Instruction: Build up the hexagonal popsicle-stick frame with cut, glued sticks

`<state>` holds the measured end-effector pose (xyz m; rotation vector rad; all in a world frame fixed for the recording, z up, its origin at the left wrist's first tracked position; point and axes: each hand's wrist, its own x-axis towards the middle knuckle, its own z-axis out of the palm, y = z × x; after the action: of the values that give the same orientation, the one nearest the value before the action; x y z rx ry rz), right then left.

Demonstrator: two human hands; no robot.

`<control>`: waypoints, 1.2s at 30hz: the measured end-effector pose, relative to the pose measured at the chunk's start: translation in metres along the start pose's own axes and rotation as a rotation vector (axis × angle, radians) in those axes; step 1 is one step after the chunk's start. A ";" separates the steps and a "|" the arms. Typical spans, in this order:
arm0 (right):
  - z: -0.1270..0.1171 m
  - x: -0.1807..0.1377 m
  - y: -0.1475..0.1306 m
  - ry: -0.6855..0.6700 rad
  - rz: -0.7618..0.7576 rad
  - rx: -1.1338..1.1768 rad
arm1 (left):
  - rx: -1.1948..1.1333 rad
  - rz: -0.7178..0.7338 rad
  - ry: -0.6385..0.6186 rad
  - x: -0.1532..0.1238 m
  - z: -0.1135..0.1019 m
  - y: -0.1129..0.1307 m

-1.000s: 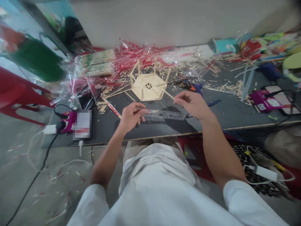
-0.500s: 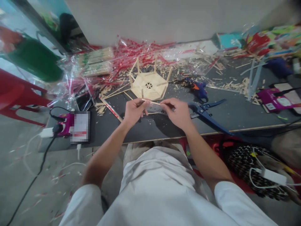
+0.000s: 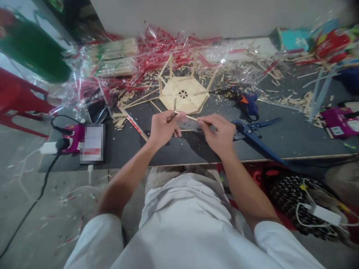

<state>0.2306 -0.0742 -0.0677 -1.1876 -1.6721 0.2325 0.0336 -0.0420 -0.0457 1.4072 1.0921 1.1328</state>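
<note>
A short thin wooden stick [image 3: 190, 117] spans the gap between my two hands. My left hand [image 3: 166, 129] pinches its left end, and the fingertips of my right hand [image 3: 220, 131] pinch the other end. Just beyond my hands lies a hexagonal stick frame [image 3: 185, 97] with a round spoked opening at its centre and several upright posts along its edge. Under the held stick, a clear plastic piece [image 3: 189, 124] shows in part on the table. To the right of my right hand rest blue-handled cutters [image 3: 254, 136].
A blue glue gun [image 3: 250, 104] lies behind the cutters. Bundled sticks [image 3: 112, 56] and red-and-clear wrappers [image 3: 159, 45] fill the back. At left are a purple power strip [image 3: 73, 139], a phone [image 3: 92, 144] and a red stool [image 3: 19, 97]. Stick scraps [image 3: 300, 101] litter the right.
The camera view has shifted, so table items appear moved. Both hands keep their pinch on the stick, which now slants slightly more down toward the right.
</note>
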 end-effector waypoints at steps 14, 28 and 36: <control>0.000 0.001 0.002 -0.012 0.007 0.024 | -0.048 0.020 -0.023 0.001 -0.005 -0.004; 0.003 0.000 0.003 0.057 -0.039 0.019 | -0.038 0.009 -0.029 0.003 -0.007 -0.009; 0.000 0.000 0.003 0.068 -0.024 0.003 | -0.062 -0.033 0.015 0.009 -0.004 -0.007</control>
<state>0.2323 -0.0729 -0.0700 -1.1603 -1.6244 0.1781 0.0309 -0.0322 -0.0518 1.3294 1.0780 1.1455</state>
